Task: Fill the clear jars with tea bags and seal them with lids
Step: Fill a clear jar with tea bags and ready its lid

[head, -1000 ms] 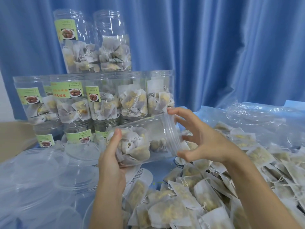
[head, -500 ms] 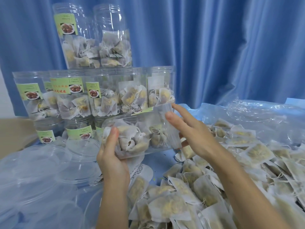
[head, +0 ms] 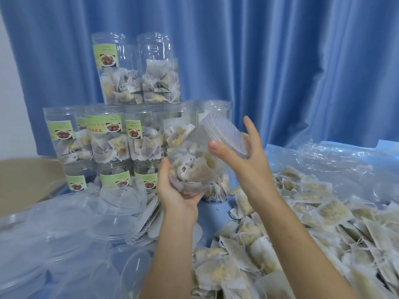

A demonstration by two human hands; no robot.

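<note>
While gripped by both hands, left hand [head: 179,190], right hand [head: 244,156]: jar [head: 200,167] tilted, lid [head: 226,134] end up-right.

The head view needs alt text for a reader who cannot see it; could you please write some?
A left hand grips a tilted clear jar of tea bags while the right hand holds its lid. Filled jars stand stacked behind.
</note>
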